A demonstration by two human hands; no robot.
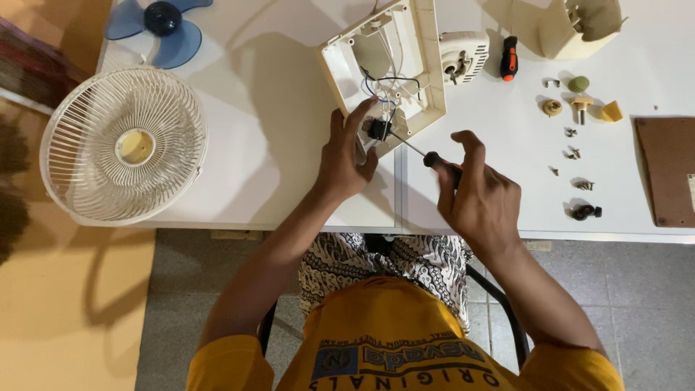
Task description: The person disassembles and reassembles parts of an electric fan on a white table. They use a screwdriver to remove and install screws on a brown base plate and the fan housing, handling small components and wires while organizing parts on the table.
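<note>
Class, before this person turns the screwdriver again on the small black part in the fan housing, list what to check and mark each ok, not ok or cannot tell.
1. Screwdriver gripped by right hand: ok.
2. Tip seated in a screw on the small black part: cannot tell.
3. Left hand steadying the cream housing at its corner: ok.
4. Wires away from the tip: cannot tell.
5. Loose screws lying on the table, apart from the work: ok.

Round cream wire fan guard (123,145) lies left – blue three-bladed plastic fan blade (161,25) above it; small loose screws (572,153) and brown flat board (667,170) sit right
</note>
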